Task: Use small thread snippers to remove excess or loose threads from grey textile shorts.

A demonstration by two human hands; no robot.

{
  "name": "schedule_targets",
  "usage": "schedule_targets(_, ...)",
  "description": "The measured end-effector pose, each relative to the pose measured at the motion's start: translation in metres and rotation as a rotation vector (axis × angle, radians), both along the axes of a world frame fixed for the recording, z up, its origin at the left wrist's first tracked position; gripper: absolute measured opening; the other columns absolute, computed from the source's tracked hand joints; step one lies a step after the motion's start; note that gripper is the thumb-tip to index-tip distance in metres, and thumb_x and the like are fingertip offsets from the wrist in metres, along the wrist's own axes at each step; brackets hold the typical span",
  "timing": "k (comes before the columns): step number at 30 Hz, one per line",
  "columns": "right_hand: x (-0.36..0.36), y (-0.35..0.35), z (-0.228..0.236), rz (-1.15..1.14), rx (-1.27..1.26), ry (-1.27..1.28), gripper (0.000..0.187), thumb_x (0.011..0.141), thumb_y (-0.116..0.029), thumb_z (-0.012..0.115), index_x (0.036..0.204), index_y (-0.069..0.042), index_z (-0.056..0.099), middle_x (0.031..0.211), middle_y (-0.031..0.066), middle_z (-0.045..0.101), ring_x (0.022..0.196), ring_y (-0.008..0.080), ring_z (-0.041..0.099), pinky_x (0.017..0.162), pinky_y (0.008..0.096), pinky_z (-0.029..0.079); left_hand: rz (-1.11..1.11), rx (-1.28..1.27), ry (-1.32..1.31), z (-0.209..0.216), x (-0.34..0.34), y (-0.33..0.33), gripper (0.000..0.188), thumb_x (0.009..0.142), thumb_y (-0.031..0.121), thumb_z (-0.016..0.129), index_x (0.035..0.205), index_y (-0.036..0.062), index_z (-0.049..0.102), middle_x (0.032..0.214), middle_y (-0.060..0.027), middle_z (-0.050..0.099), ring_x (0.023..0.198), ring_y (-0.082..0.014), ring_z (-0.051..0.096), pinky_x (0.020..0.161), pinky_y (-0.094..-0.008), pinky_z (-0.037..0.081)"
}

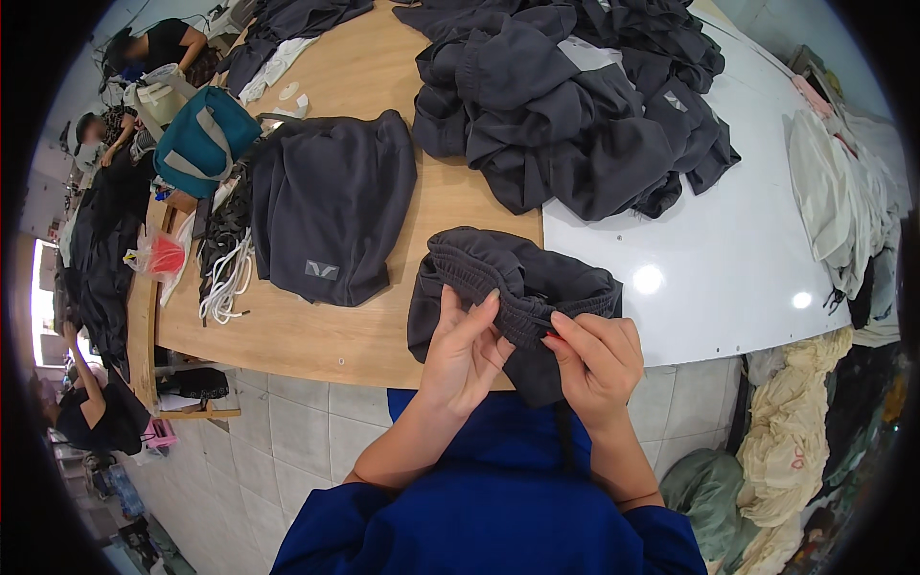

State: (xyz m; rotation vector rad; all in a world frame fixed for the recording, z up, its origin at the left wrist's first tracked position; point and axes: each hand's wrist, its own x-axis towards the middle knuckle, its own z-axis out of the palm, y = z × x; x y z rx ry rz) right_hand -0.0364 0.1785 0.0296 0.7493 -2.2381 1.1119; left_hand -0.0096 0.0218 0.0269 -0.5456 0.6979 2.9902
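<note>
Dark grey shorts [575, 273] with a gathered elastic waistband lie bunched at the table's front edge, partly hanging over it. My left hand [465, 350] grips the waistband, thumb on top and fingers underneath. On the same waistband, my right hand [596, 362] is closed in a pinch, close to the left one. A small bit of red shows at its fingertips; I cannot make out what it is. Below the right hand hangs a dark strip [563, 436], its upper end hidden. To the left, a folded stack of dark grey garments [331, 206] with a light patch lies flat.
A large heap of dark grey garments [565, 115] covers the far middle of the table. White cords [228, 278], dark cords and a teal bag [206, 144] lie left. The table's right part is a white board [661, 297]. Cream cloth [791, 431] hangs at right. Several people work at left.
</note>
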Motion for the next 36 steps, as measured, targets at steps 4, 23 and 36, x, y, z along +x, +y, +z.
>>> schedule_targets(4,0.002,0.004,0.0,0.009,-0.105,-0.129,0.033,0.063,-0.001,0.076,0.095,-0.003,0.069,0.083,0.0077,0.063,0.07,0.0201,0.053,0.062,0.0272,0.042,0.005,0.023,0.015,-0.003,0.001,-0.002,0.038,0.097,0.006,0.041,0.133,0.0137,0.035,0.121,-0.0074,0.053,0.108,-0.0174,0.058,0.09,-0.0315,0.053)
schedule_targets(23,0.006,0.004,-0.005,0.071,-0.096,-0.161,0.035,0.061,-0.008,0.077,0.095,-0.007,0.071,0.08,0.0055,0.063,0.067,0.0202,0.054,0.06,0.0277,0.042,0.017,0.207,-0.028,-0.009,0.0,-0.008,0.031,0.097,0.005,0.042,0.126,0.0137,0.04,0.118,-0.0061,0.055,0.108,-0.017,0.057,0.09,-0.0312,0.053)
schedule_targets(36,0.003,0.003,-0.007,0.071,-0.066,-0.111,0.031,0.06,-0.009,0.078,0.091,-0.008,0.072,0.077,0.0037,0.063,0.064,0.0185,0.052,0.058,0.0272,0.041,-0.027,0.266,-0.038,-0.013,0.0,-0.011,0.024,0.098,0.007,0.041,0.121,0.0125,0.044,0.116,-0.0071,0.057,0.104,-0.0174,0.06,0.085,-0.0302,0.055)
